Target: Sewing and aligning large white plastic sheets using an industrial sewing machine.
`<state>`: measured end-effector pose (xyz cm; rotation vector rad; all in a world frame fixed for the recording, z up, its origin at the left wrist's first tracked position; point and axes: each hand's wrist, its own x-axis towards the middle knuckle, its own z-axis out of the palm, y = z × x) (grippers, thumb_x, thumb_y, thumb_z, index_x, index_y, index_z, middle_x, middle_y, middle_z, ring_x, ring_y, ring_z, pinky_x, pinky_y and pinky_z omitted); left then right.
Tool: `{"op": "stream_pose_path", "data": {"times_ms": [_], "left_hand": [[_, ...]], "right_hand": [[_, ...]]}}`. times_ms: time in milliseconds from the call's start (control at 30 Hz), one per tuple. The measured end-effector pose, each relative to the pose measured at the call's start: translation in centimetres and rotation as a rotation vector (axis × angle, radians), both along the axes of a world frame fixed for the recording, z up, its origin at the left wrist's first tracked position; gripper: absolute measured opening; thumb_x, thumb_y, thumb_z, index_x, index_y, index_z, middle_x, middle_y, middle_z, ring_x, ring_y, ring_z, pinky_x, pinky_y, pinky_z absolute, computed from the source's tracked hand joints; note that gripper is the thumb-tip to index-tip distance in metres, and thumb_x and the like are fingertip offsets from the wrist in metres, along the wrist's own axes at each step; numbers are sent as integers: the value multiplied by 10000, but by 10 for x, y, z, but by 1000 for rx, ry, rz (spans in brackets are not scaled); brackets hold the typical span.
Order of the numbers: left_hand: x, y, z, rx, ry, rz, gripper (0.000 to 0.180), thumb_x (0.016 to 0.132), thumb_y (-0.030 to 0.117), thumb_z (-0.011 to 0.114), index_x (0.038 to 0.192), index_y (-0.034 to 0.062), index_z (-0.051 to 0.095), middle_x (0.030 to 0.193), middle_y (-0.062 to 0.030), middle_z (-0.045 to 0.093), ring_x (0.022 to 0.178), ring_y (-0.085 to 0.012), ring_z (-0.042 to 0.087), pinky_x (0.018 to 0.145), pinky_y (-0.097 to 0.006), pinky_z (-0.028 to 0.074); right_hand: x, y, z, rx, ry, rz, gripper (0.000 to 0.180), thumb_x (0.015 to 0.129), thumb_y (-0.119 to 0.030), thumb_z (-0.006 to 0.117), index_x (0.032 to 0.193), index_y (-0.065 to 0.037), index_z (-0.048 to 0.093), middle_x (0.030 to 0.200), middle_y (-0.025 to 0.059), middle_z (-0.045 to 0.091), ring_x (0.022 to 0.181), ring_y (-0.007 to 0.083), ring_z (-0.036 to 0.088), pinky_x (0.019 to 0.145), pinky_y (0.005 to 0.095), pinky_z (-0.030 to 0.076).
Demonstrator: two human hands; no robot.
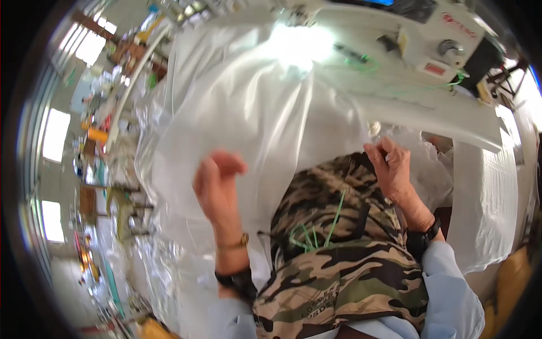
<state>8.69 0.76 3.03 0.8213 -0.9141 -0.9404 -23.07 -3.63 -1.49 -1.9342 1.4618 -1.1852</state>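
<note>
A large glossy white sheet [254,113] spreads from the sewing machine's lit area down to my lap. My left hand [217,183] hovers over its left part, fingers bent toward the right and blurred by motion; nothing shows in it. At the sheet's right edge is my right hand [390,169], its fingers curled in a pinch. Whatever lies between those fingertips is hidden or too small to name. Between my arms a camouflage apron [339,265] covers my lap, with loose green threads [310,240] on it.
A white sewing machine [446,42] stands at the far right on a pale worktable [418,113], under a bright lamp [299,42]. Crumpled clear plastic [426,169] hangs beside my right hand. A white wrapped block [483,198] stands farther right. Cluttered items fill the left side.
</note>
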Motion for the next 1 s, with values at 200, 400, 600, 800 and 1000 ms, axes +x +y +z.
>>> {"op": "stream_pose_path", "data": {"times_ms": [200,400,600,800,1000], "left_hand": [[25,-93,14,-216,935,-442,145,967,80,492,979,-48,559,877,-80,638,763,-155,631,692,-251,582],[9,-100,-1,-160,1080,-193,79,905,-3,512,961,-27,563,757,-54,604,631,-143,607,612,-257,566],[10,-88,-11,-110,1268,-187,81,896,-8,495,923,-24,570,744,-56,610,593,-146,615,571,-252,579],[-6,-88,-18,-110,1296,-185,109,926,15,496,953,-45,583,788,-81,635,618,-150,628,578,-242,595],[-11,-90,-26,-70,1283,-157,101,909,4,489,949,-37,573,774,-68,619,620,-144,627,567,-248,580]], "right_hand": [[64,13,21,-101,-189,671,98,841,-95,668,894,-22,631,748,128,623,665,287,626,601,379,482],[108,33,-2,87,-193,827,151,830,-106,683,952,-41,622,713,89,628,658,259,616,612,362,488],[119,46,-13,361,-265,814,266,850,-83,686,1077,-28,559,706,67,598,656,175,595,613,310,481],[138,43,-23,263,-494,774,273,854,-94,669,1086,-40,537,692,84,611,617,207,621,581,323,482],[138,42,-30,257,-500,796,262,849,-93,677,1068,-47,541,702,83,607,613,197,613,588,318,491]]}}
